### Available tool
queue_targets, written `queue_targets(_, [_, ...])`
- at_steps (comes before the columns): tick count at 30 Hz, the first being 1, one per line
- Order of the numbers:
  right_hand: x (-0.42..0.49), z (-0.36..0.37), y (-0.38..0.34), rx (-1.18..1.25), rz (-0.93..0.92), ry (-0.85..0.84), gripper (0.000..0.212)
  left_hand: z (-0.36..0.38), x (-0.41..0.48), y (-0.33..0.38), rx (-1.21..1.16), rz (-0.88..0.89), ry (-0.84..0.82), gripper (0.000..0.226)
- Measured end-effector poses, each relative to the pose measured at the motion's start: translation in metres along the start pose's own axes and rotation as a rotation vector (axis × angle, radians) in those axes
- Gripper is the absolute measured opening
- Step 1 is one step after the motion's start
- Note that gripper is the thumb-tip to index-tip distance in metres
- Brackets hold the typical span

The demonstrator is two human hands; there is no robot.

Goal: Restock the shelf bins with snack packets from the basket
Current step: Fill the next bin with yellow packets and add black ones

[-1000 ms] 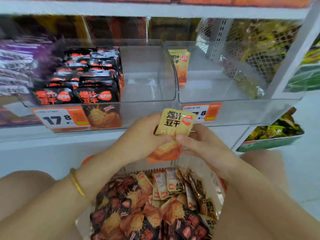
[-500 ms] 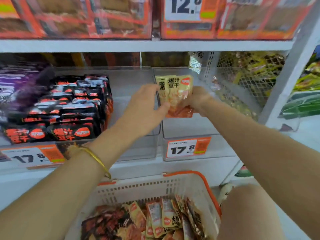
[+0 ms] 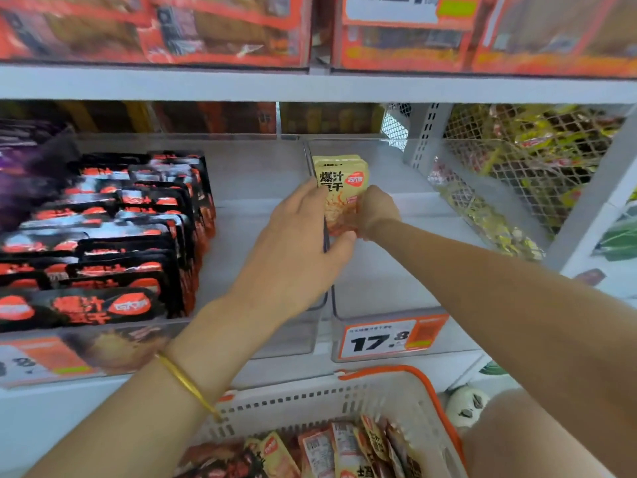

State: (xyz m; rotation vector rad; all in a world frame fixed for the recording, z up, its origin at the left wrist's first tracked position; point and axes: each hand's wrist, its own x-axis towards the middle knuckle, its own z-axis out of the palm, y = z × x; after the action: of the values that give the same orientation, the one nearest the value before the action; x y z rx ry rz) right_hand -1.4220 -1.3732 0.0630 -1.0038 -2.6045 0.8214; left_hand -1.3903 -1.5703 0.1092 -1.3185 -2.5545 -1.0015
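A yellow snack packet (image 3: 342,191) stands upright at the back left of the clear right shelf bin (image 3: 389,298), with another yellow packet just behind it. My left hand (image 3: 300,246) reaches over the divider and holds the packet's left edge with fingers and thumb. My right hand (image 3: 377,212) grips its right side, fingers curled. At the bottom, the white basket (image 3: 375,398) with an orange rim holds several yellow and black packets (image 3: 331,450).
The clear left bin (image 3: 269,326) holds rows of black and red packets (image 3: 113,236) on its left half. A 17.8 price tag (image 3: 389,338) fronts the right bin. A mesh divider (image 3: 517,174) bounds the right; a shelf of orange boxes (image 3: 220,29) hangs above.
Both hands carried the yellow packet up from over the basket and deeper into the right bin, against the packet standing there. The camera view rose toward the shelf.
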Motion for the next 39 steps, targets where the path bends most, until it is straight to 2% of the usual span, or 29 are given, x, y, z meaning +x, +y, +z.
queue_targets(9, [0.001,-0.003,-0.002,0.129,0.104,-0.092,0.055,-0.006,-0.003,0.008,0.02,-0.003,-0.019,0.059])
queue_targets(17, [-0.004,-0.014,-0.011,0.339,0.163,-0.052,0.035,-0.005,-0.003,0.015,0.021,-0.027,-0.031,0.057])
queue_targets(25, [-0.007,-0.012,-0.008,0.305,0.196,-0.104,0.048,-0.002,-0.002,0.015,0.018,-0.049,-0.029,0.06])
queue_targets(35, [-0.012,-0.017,-0.008,0.349,0.208,-0.075,0.046,-0.004,-0.008,0.018,0.038,-0.02,0.023,0.059])
queue_targets(37, [-0.021,-0.027,-0.01,0.306,0.17,-0.073,0.043,-0.007,-0.016,0.023,0.035,0.003,0.067,0.055])
queue_targets(39, [-0.044,-0.048,-0.011,0.204,0.049,-0.025,0.038,-0.015,-0.033,0.028,0.006,0.085,0.167,0.051])
